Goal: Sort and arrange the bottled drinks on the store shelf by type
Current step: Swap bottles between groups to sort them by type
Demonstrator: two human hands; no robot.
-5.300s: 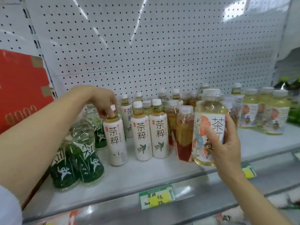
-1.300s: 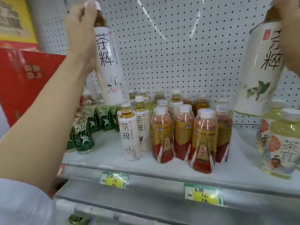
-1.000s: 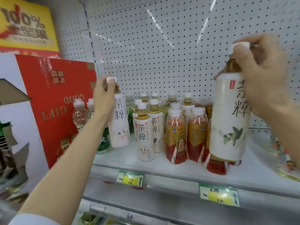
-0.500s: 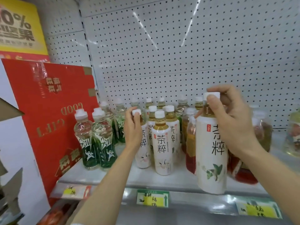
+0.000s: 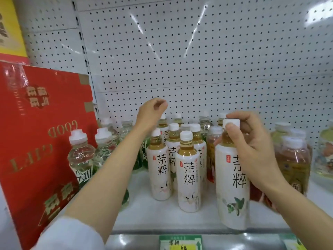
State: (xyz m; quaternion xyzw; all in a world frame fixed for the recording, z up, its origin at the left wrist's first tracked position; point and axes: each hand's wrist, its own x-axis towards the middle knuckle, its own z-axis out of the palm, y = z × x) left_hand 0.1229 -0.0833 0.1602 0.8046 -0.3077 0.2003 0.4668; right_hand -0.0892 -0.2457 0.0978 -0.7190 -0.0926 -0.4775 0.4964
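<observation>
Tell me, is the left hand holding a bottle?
No, the left hand hovers loosely curled above the white-label bottles, gripping nothing.

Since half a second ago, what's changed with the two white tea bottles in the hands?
The left hand has let go of its white-label bottle, now standing in the white row, and lifted clear above the caps, fingers loosely curled. The right hand still grips the cap of the larger white bottle, now lowered near the shelf front edge. The green and red bottles stayed put.
</observation>
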